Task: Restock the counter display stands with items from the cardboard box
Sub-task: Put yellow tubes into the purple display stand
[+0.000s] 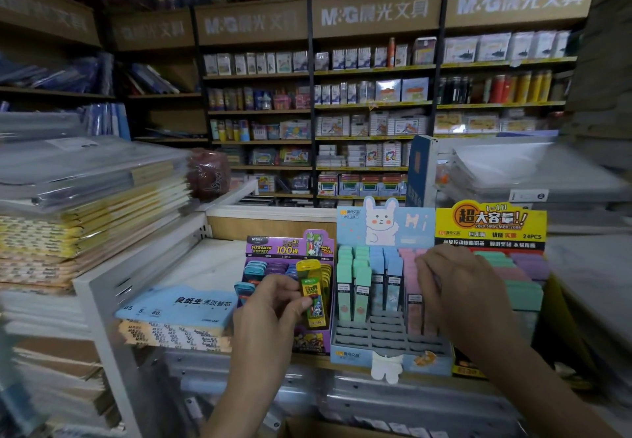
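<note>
Three display stands sit side by side on the counter. My left hand point(270, 304) pinches a yellow lead case point(312, 292) upright over the front of the purple stand point(290, 249), which holds blue, purple and yellow cases. My right hand point(455, 283) has its fingers curled over the pink cases point(413, 304) in the right columns of the blue rabbit stand point(386, 229); green and blue cases fill its back rows and its front slots point(386, 331) stand bare. The yellow stand point(492, 222) on the right carries pastel cases. The cardboard box point(328, 429) edge shows at the bottom.
A blue loose-leaf paper pack point(178, 306) lies on a stack left of the purple stand. Tall notebook piles point(89, 218) rise on the white rack at left. Plastic-wrapped stock point(533, 170) sits at right. Wall shelves of stationery fill the background.
</note>
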{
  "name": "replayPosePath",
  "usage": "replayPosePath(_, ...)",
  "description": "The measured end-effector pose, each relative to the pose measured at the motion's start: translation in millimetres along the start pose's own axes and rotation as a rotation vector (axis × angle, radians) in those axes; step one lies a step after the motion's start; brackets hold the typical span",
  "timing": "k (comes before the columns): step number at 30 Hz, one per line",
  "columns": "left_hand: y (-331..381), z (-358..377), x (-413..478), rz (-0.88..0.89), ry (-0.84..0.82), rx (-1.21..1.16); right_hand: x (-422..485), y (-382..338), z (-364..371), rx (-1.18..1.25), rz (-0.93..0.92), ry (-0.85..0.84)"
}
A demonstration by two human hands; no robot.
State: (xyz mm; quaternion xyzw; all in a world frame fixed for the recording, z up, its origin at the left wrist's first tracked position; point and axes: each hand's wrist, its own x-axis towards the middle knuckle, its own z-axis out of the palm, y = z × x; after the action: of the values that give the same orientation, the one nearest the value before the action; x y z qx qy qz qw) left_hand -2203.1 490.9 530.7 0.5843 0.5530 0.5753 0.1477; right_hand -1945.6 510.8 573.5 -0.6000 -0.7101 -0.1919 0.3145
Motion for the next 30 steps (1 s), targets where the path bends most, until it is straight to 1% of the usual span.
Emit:
replayPosePath(6,-2,5,-4,-0.001,0.015,0.140,-1,3,4,-0.009,-0.023,0.029)
replayPosePath(11,-5,6,-6,0.006,0.003,0.199,-1,4,6,-0.022,-0.022,0.035)
replayPosePath(22,-8,5,-9,0.022,-0.030,0.263,-1,2,4,-0.011,-0.019,0.018)
replayPosePath(30,-2,8,-11,0.047,-0.047,0.308,-1,2,5,-0.001,-0.025,0.052)
